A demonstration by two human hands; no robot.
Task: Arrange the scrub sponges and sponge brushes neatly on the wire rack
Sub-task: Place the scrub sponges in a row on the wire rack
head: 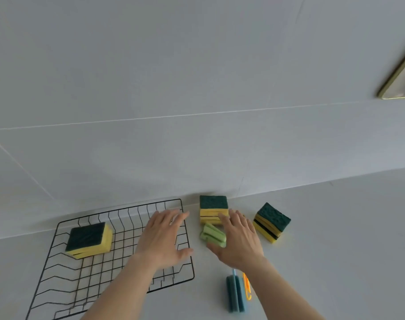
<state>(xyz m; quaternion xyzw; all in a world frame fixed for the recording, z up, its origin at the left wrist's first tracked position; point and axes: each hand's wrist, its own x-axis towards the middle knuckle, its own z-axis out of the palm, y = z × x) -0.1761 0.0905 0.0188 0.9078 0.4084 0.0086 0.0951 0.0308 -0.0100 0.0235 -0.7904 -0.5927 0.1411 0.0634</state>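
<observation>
Lying between both hands (200,239): green sponge brush (212,235).

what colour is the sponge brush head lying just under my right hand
Light green; the sponge brush head shows in the head view, partly covered by the right hand.

Rack (58,229) mostly free; one sponge stack (89,240) occupies its left.

— How is the light?
— Soft, even daylight; faint shadows under the hands on the table (335,227).
— Sharpness?
— Slightly blurred throughout, perhaps motion; wide-angle bending at the edges.
</observation>
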